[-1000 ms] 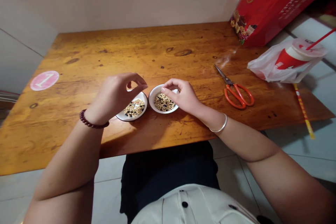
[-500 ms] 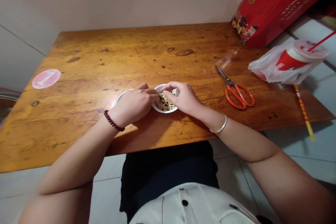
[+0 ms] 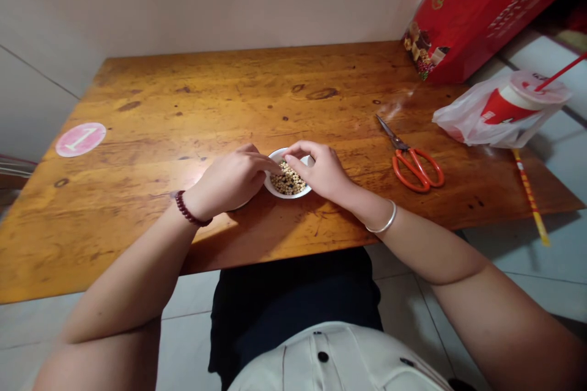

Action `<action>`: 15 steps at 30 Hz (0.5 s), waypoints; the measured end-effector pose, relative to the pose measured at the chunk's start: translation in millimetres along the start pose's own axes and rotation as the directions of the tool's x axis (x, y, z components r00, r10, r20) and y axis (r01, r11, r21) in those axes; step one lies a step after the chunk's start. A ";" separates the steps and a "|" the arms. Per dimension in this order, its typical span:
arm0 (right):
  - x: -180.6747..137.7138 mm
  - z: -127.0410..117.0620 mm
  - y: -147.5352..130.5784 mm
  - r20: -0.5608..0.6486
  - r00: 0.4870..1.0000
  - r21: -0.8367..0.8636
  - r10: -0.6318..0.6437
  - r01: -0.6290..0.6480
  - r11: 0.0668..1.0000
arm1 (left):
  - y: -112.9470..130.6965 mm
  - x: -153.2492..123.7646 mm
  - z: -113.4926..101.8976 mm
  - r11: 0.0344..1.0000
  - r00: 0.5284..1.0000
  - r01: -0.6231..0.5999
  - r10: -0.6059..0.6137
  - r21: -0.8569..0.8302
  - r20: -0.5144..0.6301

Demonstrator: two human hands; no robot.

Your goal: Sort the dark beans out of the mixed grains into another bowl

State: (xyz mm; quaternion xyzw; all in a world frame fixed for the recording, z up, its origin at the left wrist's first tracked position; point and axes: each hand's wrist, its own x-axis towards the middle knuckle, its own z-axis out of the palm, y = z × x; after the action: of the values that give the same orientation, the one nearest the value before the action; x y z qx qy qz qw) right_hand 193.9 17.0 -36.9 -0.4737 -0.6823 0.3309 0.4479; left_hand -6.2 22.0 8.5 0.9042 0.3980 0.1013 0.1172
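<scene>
A white bowl (image 3: 288,196) holds pale yellow beans (image 3: 293,182) with a few dark ones among them. My right hand (image 3: 324,170) is closed on the bowl's right side, its thumb and curled fingers reaching over the rim. From the left, my left hand (image 3: 232,178) dips its index fingertip over the beans. Its other fingers are drawn in together and the thumb is mostly hidden; whatever they pinch is too small to make out. Beneath that hand a second bowl (image 3: 241,204) is almost wholly covered, only a sliver of its edge showing.
Orange-handled scissors (image 3: 417,170) lie right of my right hand on the wooden table (image 3: 206,98). Farther right are a bagged red-and-white cup (image 3: 513,104) with a straw and a yellow-red stick (image 3: 527,189). A red box (image 3: 486,18) stands behind. A round number sticker (image 3: 81,139) is at left.
My left hand has shifted slightly left and now covers the second bowl's rim, which showed before. Its index finger is straighter over the beans. My right hand stays at the bowl.
</scene>
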 end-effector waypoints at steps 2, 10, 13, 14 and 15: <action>1.2 0.8 3.0 -0.010 1.000 0.097 0.006 -0.005 0.995 | -0.6 0.5 -0.7 0.970 0.993 0.107 -0.114 -0.218 -0.024; 2.9 -2.1 2.5 0.078 0.997 0.273 0.017 -0.038 0.961 | 0.3 2.9 3.4 0.692 0.934 0.346 -0.319 -0.634 0.161; 2.4 -3.6 -0.4 0.077 0.997 0.303 -0.020 -0.005 0.953 | 1.7 1.9 -4.1 0.735 0.945 0.320 -0.290 -0.598 0.150; 2.1 -3.6 -1.1 0.064 0.997 0.321 -0.032 0.010 0.947 | 1.1 0.3 -8.9 0.789 0.949 0.310 -0.288 -0.531 0.126; 1.8 -3.4 -1.6 0.046 0.998 0.337 -0.038 0.021 0.941 | -0.4 -2.2 -14.4 0.855 0.953 0.302 -0.285 -0.421 0.105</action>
State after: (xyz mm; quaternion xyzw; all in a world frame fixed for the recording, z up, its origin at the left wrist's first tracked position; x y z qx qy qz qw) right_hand 196.2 18.3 -33.6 -0.3711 -0.6340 0.4480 0.5095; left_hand -12.0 22.6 22.0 0.7860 0.4964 0.1505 0.3363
